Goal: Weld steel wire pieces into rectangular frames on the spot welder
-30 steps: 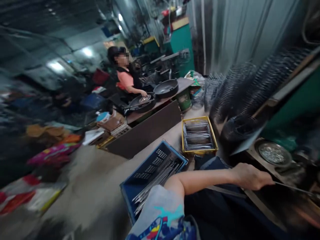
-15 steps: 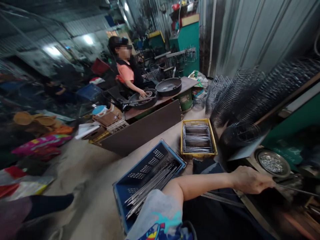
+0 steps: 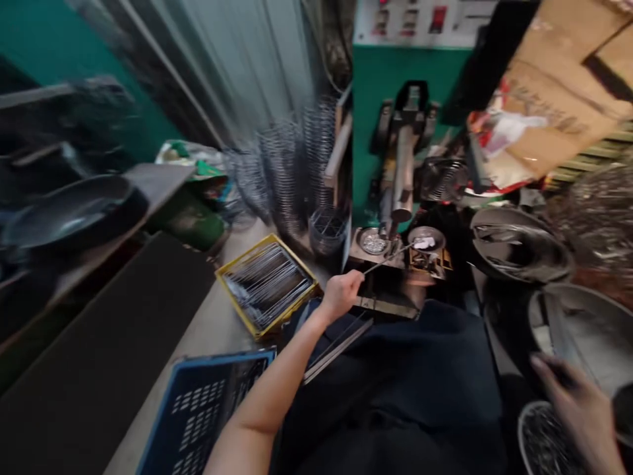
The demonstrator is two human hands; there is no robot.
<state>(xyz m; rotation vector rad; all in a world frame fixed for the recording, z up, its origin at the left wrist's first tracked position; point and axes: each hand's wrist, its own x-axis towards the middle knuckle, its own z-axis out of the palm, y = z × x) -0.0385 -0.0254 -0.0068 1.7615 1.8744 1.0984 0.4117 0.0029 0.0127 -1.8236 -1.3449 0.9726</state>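
My left hand [image 3: 341, 295] is closed around one end of a thin metal rod [image 3: 383, 262]. The rod points up and right, its far end by a small dish [image 3: 426, 239] with something white in it. Several more rods [image 3: 339, 351] lie across my dark-clothed lap below that wrist. At the lower right, my right hand [image 3: 581, 406] is blurred; its fingers look stretched and apart, with nothing visible in them. It hovers above or beside a bowl of small metal pieces [image 3: 546, 439].
A green machine [image 3: 368, 132] with a metal arm [image 3: 404, 171] stands ahead, a dish of shiny bits [image 3: 373, 242] beneath it. Left are a yellow crate of wire parts [image 3: 267, 284], a blue crate [image 3: 198, 402] and stacked wire racks [image 3: 284, 178]. Large pans [image 3: 519, 244] stand right.
The view has swung right toward the green machine, and the seated co-worker has left the view. My left hand still grips the rod. My right hand has come into view.
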